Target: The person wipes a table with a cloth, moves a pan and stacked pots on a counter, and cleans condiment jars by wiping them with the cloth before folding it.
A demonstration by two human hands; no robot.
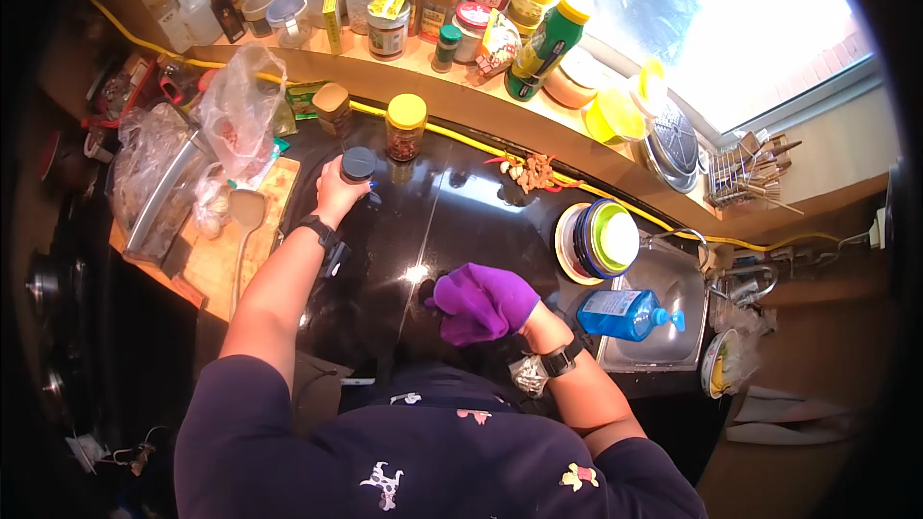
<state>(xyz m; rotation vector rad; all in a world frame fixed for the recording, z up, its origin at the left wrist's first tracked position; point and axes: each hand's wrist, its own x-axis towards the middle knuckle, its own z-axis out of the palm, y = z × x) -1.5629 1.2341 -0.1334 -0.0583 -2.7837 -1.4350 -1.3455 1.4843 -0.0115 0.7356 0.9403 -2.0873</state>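
Note:
My left hand (pixel 336 194) is closed around a small jar with a dark lid (pixel 359 164), at the back left of the black countertop (pixel 404 231). Just beyond it stands a jar with a yellow lid (pixel 406 125), and a brown-lidded jar (pixel 332 106) is to its left. A bunched purple cloth (pixel 486 304) covers my right hand (pixel 535 322), which grips it above the front middle of the counter. The cloth hides those fingers.
At right, stacked bowls (pixel 613 238) and a blue soap bottle (pixel 623 314) are beside the sink (pixel 663 327). A cutting board (pixel 274 197) with a spatula (pixel 246 216) and plastic bags lies left. Jars crowd the windowsill; garlic and ginger (pixel 529 173) lie below it.

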